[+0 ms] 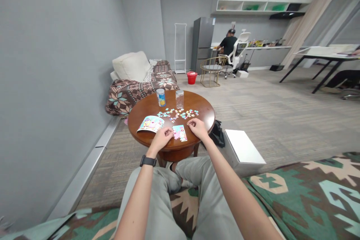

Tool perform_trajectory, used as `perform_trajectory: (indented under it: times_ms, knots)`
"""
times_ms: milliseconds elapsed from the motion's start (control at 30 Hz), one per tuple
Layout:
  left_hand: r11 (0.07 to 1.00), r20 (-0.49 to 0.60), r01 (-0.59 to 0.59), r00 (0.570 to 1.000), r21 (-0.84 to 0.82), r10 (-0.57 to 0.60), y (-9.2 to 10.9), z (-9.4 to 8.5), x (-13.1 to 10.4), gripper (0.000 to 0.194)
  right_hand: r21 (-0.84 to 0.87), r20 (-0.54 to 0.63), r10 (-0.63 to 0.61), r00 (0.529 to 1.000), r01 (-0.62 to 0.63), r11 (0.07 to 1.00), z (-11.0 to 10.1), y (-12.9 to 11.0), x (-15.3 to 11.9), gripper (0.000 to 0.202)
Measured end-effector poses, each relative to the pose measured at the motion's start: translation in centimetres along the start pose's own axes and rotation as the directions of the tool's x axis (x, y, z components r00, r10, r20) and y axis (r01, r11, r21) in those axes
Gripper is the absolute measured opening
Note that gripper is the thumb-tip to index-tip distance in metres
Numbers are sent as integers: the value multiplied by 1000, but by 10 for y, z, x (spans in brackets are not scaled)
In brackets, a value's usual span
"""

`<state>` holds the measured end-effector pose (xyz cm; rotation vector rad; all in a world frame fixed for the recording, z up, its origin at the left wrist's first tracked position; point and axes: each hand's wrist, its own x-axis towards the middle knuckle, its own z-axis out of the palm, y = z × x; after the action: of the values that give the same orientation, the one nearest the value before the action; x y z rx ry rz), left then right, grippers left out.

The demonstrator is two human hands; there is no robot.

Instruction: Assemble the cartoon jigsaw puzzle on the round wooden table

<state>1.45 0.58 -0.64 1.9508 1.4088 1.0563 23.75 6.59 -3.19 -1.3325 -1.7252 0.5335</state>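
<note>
Round brown table (140,112) in front of us. Picture sheet (152,123) lies on it, left of our left hand (162,137). Left fingers curled, tips right at the left edge of the joined puzzle section (180,133). Our right hand (198,127): thumb and index tips close together, just off its upper right corner. We can't tell if either pinches anything. Loose pieces (183,115) scatter beyond both hands.

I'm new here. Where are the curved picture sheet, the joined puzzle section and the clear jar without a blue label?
Picture sheet (150,124): head view, middle of its printed face.
Joined puzzle section (180,132): head view, middle of its printed surface.
Clear jar (179,100): head view, its see-through side below the lid.
</note>
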Motion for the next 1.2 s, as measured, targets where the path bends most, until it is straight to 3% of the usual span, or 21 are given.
perform_trajectory:
  times_ms: [267, 467, 833, 1200]
  knots:
    - [1000, 8, -7, 1000, -3, 7, -5, 1, 2, 14, -23, -42, -43, 998, 42, 999, -2, -5, -1, 10]
    - [1000, 1, 1, 1000, -1, -1, -3, 2, 0, 11, 68, -7, 33, 999, -32, 997, -1, -2, -2, 10]
    - [1000, -7, 27, 1000, 2, -27, 1, 3, -3, 10, -7, -14, -74, 997, 74, 997, 3, 16, 2, 10]
    - [999, -8, 15, 1000, -36, -15, -2, 4, -1, 11, 0, -6, -60, 998, 60, 998, 1, 10, 1, 18]
